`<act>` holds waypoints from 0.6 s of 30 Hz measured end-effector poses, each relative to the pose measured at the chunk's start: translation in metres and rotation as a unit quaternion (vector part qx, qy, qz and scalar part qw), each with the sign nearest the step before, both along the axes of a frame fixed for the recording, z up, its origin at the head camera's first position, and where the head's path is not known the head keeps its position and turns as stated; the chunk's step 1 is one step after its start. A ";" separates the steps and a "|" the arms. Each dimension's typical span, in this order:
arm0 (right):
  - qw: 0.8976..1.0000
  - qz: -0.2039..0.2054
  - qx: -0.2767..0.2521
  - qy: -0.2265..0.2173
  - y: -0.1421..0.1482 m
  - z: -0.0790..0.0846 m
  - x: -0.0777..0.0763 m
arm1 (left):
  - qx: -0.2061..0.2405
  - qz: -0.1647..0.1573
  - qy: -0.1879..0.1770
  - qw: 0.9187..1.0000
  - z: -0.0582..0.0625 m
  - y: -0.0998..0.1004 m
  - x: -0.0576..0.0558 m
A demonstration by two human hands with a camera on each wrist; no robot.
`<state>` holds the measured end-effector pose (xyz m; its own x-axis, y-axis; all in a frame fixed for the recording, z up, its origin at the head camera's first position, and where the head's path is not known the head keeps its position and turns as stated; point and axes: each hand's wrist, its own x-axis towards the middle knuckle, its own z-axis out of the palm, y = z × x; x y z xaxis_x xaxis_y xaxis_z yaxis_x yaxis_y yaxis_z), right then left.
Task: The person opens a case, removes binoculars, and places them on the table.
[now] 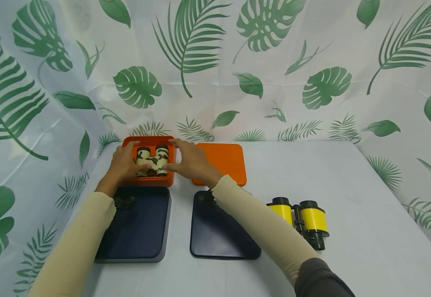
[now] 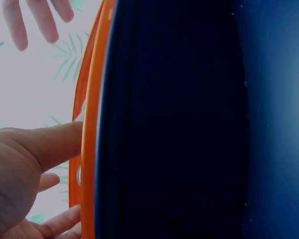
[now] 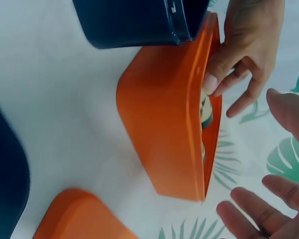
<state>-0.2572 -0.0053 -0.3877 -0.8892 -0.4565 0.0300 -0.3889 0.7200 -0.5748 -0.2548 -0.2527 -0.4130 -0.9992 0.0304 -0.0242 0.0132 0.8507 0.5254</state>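
A pair of camouflage binoculars lies in an orange box at the back left. My left hand is at the box's left side. Its thumb reaches over the rim to the binoculars, and the other fingers stretch toward the far rim. From the right wrist view, the left thumb and fingers dip just inside the box mouth. At the right rim is my right hand, thumb and fingers spread apart. The right wrist view shows those fingers separate from the box.
An orange lid lies right of the box. Nearer the front sit a dark blue box and a dark blue lid, partly under the right sleeve. Yellow and black binoculars stand farther right. Leaf-print cloth rises behind the table.
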 end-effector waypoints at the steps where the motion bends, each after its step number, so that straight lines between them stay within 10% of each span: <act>1: 1.000 0.006 0.003 0.000 -0.003 -0.001 -0.002 | 0.000 -0.003 0.000 1.000 -0.001 -0.001 0.000; 18: 0.993 0.044 0.105 0.030 -0.046 -0.020 -0.024 | 0.029 -0.061 -0.011 0.998 -0.004 -0.006 -0.001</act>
<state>-0.2813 -0.0518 -0.4080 -0.8456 -0.5334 -0.0218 -0.4840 0.7833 -0.3901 -0.2562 -0.2584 -0.4171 -0.9872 0.1547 -0.0398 0.1038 0.8110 0.5758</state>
